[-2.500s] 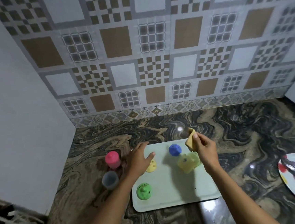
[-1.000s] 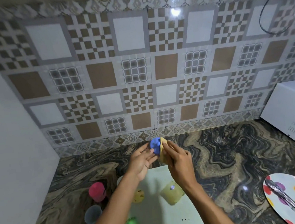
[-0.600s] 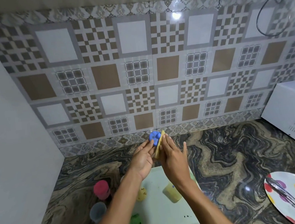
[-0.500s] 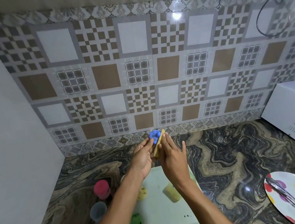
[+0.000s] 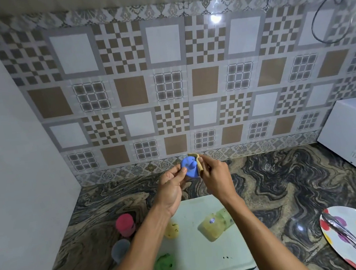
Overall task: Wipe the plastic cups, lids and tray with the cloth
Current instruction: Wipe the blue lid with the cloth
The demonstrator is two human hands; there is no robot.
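Note:
My left hand [image 5: 171, 184] pinches a blue plastic lid [image 5: 189, 167] raised above the counter. My right hand [image 5: 215, 175] holds a tan cloth [image 5: 198, 163] pressed against the lid's right side. Below them a pale green tray [image 5: 207, 255] lies on the counter. On the tray are a yellow lid [image 5: 171, 230], a green lid [image 5: 164, 264] and yellow-green cups [image 5: 215, 225] lying on their side. A pink cup [image 5: 125, 224] and a clear grey cup [image 5: 120, 250] stand on the counter left of the tray.
The marbled dark counter [image 5: 273, 182] meets a tiled wall behind and a plain white wall at the left. A white microwave [image 5: 353, 136] stands at the right. A polka-dot plate [image 5: 353, 233] with metal tongs [image 5: 352, 242] lies at the lower right.
Both hands rose from the tray with the blue lid and the cloth. Over the last half second the lid has turned to show more of its face, with the cloth at its right edge.

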